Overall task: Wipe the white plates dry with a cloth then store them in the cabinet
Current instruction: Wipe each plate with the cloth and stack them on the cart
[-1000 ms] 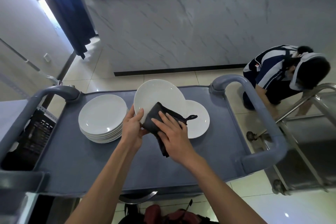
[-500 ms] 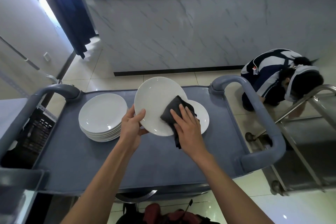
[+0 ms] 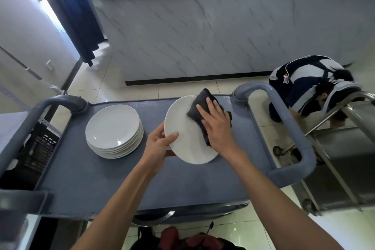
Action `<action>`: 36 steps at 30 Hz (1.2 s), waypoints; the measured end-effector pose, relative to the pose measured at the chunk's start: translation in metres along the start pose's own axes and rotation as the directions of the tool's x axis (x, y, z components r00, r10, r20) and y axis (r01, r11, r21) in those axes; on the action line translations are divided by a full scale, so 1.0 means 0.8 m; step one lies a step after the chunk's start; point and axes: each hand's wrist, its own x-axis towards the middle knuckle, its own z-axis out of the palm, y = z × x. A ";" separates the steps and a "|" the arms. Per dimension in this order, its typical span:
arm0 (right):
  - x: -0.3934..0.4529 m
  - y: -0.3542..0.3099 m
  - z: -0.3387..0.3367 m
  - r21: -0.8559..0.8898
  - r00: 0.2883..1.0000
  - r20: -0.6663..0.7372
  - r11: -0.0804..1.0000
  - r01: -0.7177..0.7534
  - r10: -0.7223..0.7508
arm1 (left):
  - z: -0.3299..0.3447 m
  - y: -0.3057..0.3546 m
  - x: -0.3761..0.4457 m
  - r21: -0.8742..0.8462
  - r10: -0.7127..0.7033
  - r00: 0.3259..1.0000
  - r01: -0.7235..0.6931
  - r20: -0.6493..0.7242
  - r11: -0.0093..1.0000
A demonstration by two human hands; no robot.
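the grey cart [image 3: 101, 178] spreads under and ahead of both hands, and everything the task concerns sits on or above its top. out to the left of the left hand [image 3: 157, 146] stands the stack of white plates [image 3: 113, 132], several deep and untouched; whether they are wiped already or waiting their turn cannot be told from here, so it is hard to say which share of the work they stand for. between the two hands is the one plate in hand [image 3: 186, 136], tilted up toward the camera above the cart, its near-left rim gripped by the left hand with the thumb curled over the face and the fingers behind. under the right hand [image 3: 218, 126] lies the dark cloth [image 3: 199, 105], folded, pressed flat against the far-right part of the plate's face; the right hand's fingers lie spread and fairly straight on the cloth, pressing rather than clutching it. a bit of the cloth hangs off past the plate's right edge. by my reading the job is in its wiping stage: this plate's face is being dried, its back is likely still to do, and no plate shows as stored, since no cabinet appears in view. a crouching person [image 3: 312, 85] is well off to the right of the right hand, beside a metal trolley [image 3: 345, 148], and takes no part here.
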 end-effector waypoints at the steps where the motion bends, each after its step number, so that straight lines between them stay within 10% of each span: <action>1: 0.000 -0.002 0.000 0.011 1.000 0.001 1.000 0.010 -0.010 | 0.001 0.000 -0.001 0.009 0.000 1.000 0.000 0.015 1.000; 22: 0.003 -0.081 0.045 0.008 0.930 0.065 0.933 0.361 -0.361 | -0.066 0.009 0.026 0.029 -0.029 0.991 0.025 0.134 0.999; 36: 0.062 -0.127 0.062 -0.157 0.999 0.015 0.986 0.047 -0.046 | -0.109 0.039 0.052 -0.015 -0.058 0.973 0.062 0.224 0.998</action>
